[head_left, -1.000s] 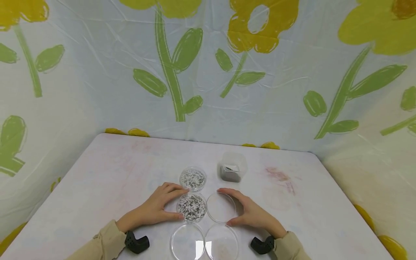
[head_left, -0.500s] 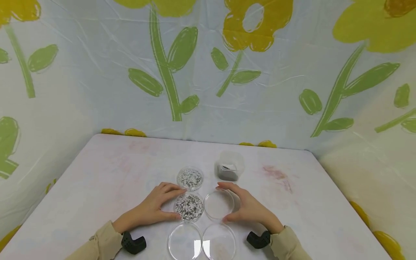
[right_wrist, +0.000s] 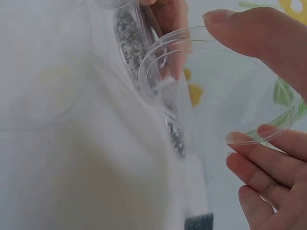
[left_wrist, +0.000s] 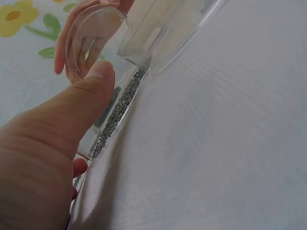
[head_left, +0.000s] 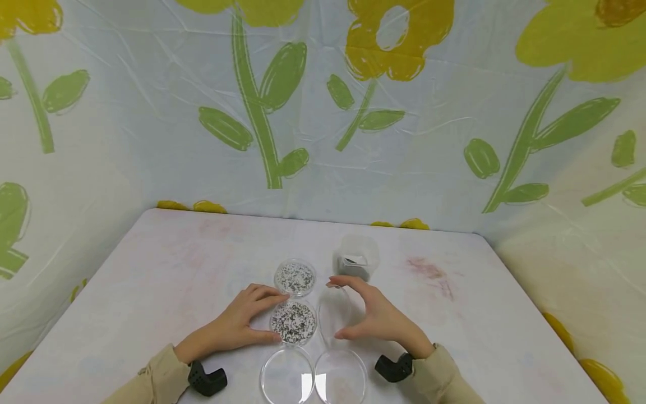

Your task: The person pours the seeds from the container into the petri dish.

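My left hand (head_left: 247,322) grips a petri dish (head_left: 294,321) of dark granules by its sides, thumb near and fingers far, as it rests on the table. In the left wrist view the thumb (left_wrist: 100,72) presses against the clear wall, above a layer of granules. Just right of that dish, my right hand (head_left: 379,315) pinches an empty clear petri dish half (head_left: 334,317) by its rim. It stands tilted up on edge, leaning toward the granule dish. The right wrist view shows the thumb (right_wrist: 254,28) on one side of its rim and fingertips on the other.
A second petri dish with granules (head_left: 295,277) lies beyond the gripped one. Two empty clear round dish pieces (head_left: 287,375) lie side by side at the table's near edge. Behind my right hand stands a translucent tub (head_left: 359,247) holding dark material.
My right hand has lifted the clear dish half from flat to steeply tilted, moving slightly left and away from me. My left hand has stayed on the granule dish.
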The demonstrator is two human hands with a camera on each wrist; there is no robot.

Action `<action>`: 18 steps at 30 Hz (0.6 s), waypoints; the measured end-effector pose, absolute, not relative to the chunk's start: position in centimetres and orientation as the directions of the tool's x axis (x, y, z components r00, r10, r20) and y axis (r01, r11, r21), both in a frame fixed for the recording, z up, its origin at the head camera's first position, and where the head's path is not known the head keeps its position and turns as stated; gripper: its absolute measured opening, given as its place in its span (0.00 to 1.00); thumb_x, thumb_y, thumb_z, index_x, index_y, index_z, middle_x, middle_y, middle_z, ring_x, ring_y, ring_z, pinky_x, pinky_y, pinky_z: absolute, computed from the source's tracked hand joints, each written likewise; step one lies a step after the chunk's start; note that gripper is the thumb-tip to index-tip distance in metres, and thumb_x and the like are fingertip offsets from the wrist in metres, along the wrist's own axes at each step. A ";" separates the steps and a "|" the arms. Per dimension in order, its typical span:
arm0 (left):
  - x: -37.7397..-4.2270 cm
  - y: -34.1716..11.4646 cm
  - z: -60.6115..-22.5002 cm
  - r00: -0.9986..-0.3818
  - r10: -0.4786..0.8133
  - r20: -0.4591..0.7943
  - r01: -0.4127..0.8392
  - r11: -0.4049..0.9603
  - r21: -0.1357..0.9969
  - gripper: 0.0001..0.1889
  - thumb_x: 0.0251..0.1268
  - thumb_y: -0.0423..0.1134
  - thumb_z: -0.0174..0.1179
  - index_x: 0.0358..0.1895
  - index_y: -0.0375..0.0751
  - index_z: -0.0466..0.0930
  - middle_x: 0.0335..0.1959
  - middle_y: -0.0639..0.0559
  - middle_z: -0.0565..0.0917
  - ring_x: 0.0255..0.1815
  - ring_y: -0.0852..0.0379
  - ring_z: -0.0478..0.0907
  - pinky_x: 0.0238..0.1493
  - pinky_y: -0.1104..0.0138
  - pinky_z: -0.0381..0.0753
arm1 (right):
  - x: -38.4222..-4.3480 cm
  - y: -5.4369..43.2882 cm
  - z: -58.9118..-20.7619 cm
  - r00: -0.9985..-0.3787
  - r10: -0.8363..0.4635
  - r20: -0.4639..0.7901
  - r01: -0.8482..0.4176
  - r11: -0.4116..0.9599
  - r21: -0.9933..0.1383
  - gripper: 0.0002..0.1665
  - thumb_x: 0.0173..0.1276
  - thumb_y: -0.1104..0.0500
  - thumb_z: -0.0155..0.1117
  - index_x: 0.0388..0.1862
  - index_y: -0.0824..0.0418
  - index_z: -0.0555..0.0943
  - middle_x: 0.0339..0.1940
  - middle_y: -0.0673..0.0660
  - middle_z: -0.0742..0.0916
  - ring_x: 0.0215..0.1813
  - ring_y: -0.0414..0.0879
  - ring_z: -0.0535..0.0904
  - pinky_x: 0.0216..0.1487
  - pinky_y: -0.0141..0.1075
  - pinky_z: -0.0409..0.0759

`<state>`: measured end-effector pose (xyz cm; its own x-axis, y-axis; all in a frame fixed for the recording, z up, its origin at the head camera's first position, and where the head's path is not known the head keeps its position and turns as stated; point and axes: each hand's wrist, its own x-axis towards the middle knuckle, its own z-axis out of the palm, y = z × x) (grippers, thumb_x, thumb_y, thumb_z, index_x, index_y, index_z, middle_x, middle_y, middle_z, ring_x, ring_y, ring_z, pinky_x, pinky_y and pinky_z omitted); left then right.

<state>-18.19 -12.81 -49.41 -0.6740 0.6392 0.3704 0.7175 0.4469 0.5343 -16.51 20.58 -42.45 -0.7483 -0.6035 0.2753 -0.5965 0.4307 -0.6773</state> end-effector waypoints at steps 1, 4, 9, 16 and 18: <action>-18.2 -12.8 -49.4 -0.673 0.639 0.373 0.718 0.445 0.534 0.40 0.55 0.67 0.65 0.71 0.56 0.71 0.65 0.63 0.71 0.66 0.58 0.63 0.64 0.49 0.65 | -16.6 20.3 -42.3 -0.744 -0.607 0.280 -0.601 0.424 -0.678 0.53 0.47 0.51 0.84 0.72 0.54 0.68 0.65 0.51 0.79 0.65 0.48 0.72 0.64 0.56 0.68; -18.2 -12.9 -49.4 -0.669 0.639 0.381 0.724 0.444 0.527 0.40 0.55 0.67 0.65 0.71 0.55 0.72 0.65 0.63 0.72 0.65 0.58 0.63 0.63 0.49 0.65 | -16.7 19.4 -42.1 -0.738 -0.614 0.280 -0.603 0.414 -0.682 0.52 0.48 0.50 0.84 0.70 0.58 0.69 0.65 0.51 0.78 0.65 0.49 0.72 0.65 0.56 0.68; -18.3 -12.9 -49.5 -0.662 0.641 0.388 0.732 0.441 0.520 0.40 0.56 0.67 0.65 0.71 0.54 0.72 0.65 0.63 0.72 0.65 0.58 0.63 0.63 0.49 0.66 | -16.9 17.9 -42.0 -0.740 -0.625 0.250 -0.588 0.419 -0.692 0.51 0.47 0.50 0.84 0.69 0.55 0.70 0.67 0.49 0.77 0.67 0.47 0.70 0.67 0.55 0.67; -18.2 -12.9 -49.4 -0.656 0.645 0.392 0.736 0.432 0.521 0.39 0.57 0.66 0.66 0.70 0.52 0.72 0.65 0.62 0.72 0.65 0.57 0.64 0.62 0.49 0.67 | -17.2 16.0 -42.0 -0.719 -0.654 0.237 -0.597 0.405 -0.693 0.50 0.48 0.50 0.83 0.69 0.56 0.69 0.68 0.51 0.76 0.69 0.48 0.69 0.68 0.54 0.66; -18.2 -12.9 -49.3 -0.656 0.643 0.396 0.737 0.432 0.520 0.39 0.56 0.65 0.66 0.70 0.52 0.72 0.64 0.61 0.73 0.65 0.57 0.64 0.61 0.48 0.67 | -17.3 15.4 -42.0 -0.711 -0.664 0.230 -0.602 0.406 -0.688 0.50 0.48 0.50 0.83 0.69 0.57 0.69 0.68 0.51 0.75 0.69 0.47 0.68 0.69 0.51 0.66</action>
